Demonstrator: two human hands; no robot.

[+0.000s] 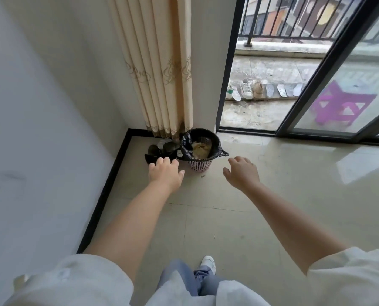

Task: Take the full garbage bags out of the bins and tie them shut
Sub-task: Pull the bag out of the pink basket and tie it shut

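A small pink mesh bin (200, 164) stands on the floor in the corner below the curtain. A black garbage bag (185, 144) lines it, folded over the rim, with yellowish paper waste (200, 149) inside. My left hand (165, 173) reaches forward, fingers spread, just left of the bin and in front of it, holding nothing. My right hand (242, 172) is stretched out to the right of the bin, open and empty. Neither hand touches the bag.
A dark heap of bags or cloth (159, 152) lies left of the bin against the black skirting. A beige curtain (162, 69) hangs above. The sliding glass door (329, 69) is open to a balcony with shoes (248, 89) and a purple stool (341, 104).
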